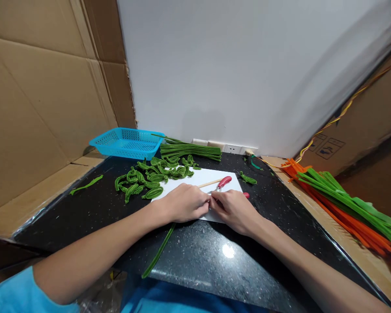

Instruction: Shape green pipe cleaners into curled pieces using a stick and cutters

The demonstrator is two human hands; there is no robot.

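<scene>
My left hand [189, 203] is closed around a green pipe cleaner [159, 251], whose long fuzzy tail runs down past the counter's front edge. My right hand [233, 211] pinches at the same spot, fingertips against those of the left; the gripped part is hidden between them. Just behind the right hand lie red-handled pliers [224, 181], partly covered by it. A thin wooden stick [210, 183] rests beside them on a white sheet [202, 174]. Looped green pipe-cleaner pieces [154, 177] are heaped at the sheet's left side.
A blue plastic basket [127, 145] stands at the back left, beside a bundle of straight green stems [190, 151]. One looped piece [248, 178] lies right of the sheet. Orange and green stems [348, 204] lie on cardboard at right. Wall sockets [232, 149] line the back.
</scene>
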